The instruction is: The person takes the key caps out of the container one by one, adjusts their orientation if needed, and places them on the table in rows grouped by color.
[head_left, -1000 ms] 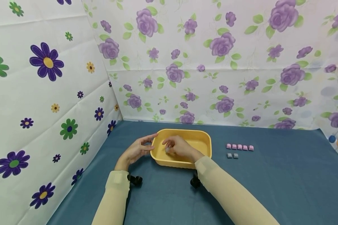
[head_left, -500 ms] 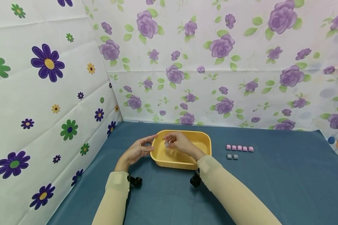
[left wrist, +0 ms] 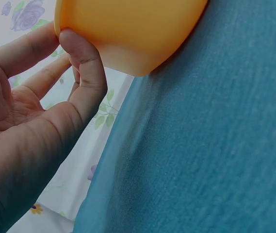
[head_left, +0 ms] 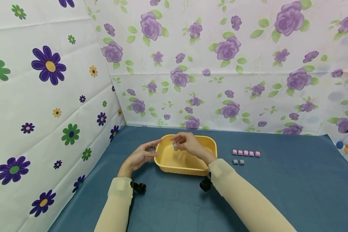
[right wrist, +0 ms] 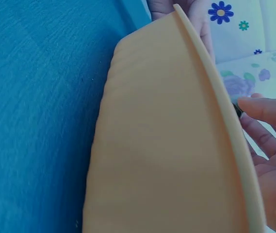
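Observation:
A yellow plastic basin (head_left: 174,168) stands on the table. My left hand (head_left: 140,157) holds its left rim; in the left wrist view the bent thumb (left wrist: 82,53) meets the rim's edge. Over the basin's inside, my right hand (head_left: 188,145) pinches a small grey keycap (head_left: 175,146) between thumb and fingertips. In the right wrist view the basin's outer wall (right wrist: 157,131) hides part of the right hand (right wrist: 273,160), and only a dark sliver shows at its fingertip. What lies at the basin's bottom beneath the right hand is hidden.
To the right of the basin, several pink keycaps (head_left: 246,153) form a row on the blue tablecloth (head_left: 174,203). Two grey keycaps (head_left: 238,162) sit just in front of that row. Flowered cloth walls (head_left: 191,80) border the table at the back and left.
My right hand has risen from the basin's floor and shifted slightly back and to the right, lifting the grey keycap. The left hand has stayed at the rim.

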A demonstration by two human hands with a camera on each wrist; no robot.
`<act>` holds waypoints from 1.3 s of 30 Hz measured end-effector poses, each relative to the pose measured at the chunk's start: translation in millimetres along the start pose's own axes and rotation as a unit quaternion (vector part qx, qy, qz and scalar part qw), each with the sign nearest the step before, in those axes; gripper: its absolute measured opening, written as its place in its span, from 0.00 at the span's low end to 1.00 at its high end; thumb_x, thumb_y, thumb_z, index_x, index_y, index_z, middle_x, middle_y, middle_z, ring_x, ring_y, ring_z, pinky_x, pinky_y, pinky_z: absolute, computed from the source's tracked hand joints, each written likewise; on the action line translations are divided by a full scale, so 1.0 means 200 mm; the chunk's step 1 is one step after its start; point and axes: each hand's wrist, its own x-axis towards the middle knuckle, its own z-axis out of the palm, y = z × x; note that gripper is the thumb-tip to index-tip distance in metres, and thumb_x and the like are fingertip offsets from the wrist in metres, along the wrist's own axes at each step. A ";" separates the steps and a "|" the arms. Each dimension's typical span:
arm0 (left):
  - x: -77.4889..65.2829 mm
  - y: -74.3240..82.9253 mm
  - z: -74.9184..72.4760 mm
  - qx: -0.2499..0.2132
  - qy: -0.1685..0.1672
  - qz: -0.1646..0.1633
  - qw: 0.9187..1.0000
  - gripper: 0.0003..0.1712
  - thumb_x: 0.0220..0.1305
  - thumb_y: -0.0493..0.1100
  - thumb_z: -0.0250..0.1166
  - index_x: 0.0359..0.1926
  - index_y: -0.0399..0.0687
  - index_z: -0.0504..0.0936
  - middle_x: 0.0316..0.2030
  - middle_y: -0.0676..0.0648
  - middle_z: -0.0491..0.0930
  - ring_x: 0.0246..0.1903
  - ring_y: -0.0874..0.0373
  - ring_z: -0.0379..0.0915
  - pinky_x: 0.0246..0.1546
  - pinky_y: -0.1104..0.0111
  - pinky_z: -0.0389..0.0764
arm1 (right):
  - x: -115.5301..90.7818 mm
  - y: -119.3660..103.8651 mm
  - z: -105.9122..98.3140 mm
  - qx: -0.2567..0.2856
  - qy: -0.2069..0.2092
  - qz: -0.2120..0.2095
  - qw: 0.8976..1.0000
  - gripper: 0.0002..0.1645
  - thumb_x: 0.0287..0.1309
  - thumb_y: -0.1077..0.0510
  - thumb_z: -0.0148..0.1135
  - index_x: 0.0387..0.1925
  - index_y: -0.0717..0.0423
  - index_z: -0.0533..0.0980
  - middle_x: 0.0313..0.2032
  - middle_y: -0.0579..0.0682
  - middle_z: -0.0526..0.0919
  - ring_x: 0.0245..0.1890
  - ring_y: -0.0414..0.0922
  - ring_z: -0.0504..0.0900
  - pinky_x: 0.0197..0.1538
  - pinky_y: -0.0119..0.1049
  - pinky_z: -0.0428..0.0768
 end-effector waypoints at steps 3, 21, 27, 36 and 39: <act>0.00 0.00 0.00 0.000 0.002 0.001 1.000 0.37 0.74 0.33 0.63 0.80 0.52 0.64 0.62 0.36 0.64 0.48 0.51 0.74 0.45 0.66 0.82 | -0.01 0.00 -0.03 0.001 0.003 -0.004 1.000 0.18 0.66 0.72 0.63 0.57 0.66 0.80 0.46 0.62 0.83 0.45 0.62 0.83 0.53 0.60 0.82; -0.01 0.00 0.00 -0.007 -0.020 0.019 1.000 0.38 0.75 0.31 0.61 0.81 0.52 0.62 0.64 0.33 0.62 0.54 0.45 0.76 0.51 0.62 0.84 | -0.13 -0.11 -0.20 -0.015 0.014 -0.020 1.000 0.17 0.70 0.65 0.66 0.58 0.59 0.81 0.49 0.57 0.84 0.50 0.54 0.82 0.54 0.61 0.81; -0.01 0.00 -0.01 -0.009 -0.019 0.020 1.000 0.38 0.75 0.32 0.61 0.81 0.51 0.63 0.62 0.36 0.64 0.52 0.48 0.77 0.51 0.62 0.84 | -0.16 -0.12 -0.26 -0.031 0.017 -0.029 0.999 0.19 0.70 0.64 0.66 0.59 0.61 0.80 0.52 0.59 0.83 0.50 0.55 0.81 0.52 0.55 0.83; -0.01 0.00 0.00 -0.009 -0.018 0.019 1.000 0.38 0.74 0.31 0.61 0.81 0.51 0.63 0.62 0.35 0.64 0.52 0.47 0.76 0.50 0.63 0.84 | -0.23 -0.14 -0.36 -0.031 0.036 -0.022 0.999 0.18 0.68 0.65 0.67 0.58 0.58 0.81 0.53 0.60 0.83 0.49 0.55 0.82 0.52 0.51 0.83; -0.01 0.00 0.00 -0.010 -0.017 0.018 1.000 0.38 0.74 0.31 0.61 0.81 0.50 0.63 0.62 0.35 0.64 0.51 0.47 0.75 0.50 0.63 0.84 | -0.26 -0.14 -0.40 -0.030 0.039 -0.019 0.999 0.18 0.69 0.65 0.67 0.58 0.57 0.81 0.54 0.62 0.82 0.49 0.56 0.81 0.53 0.53 0.83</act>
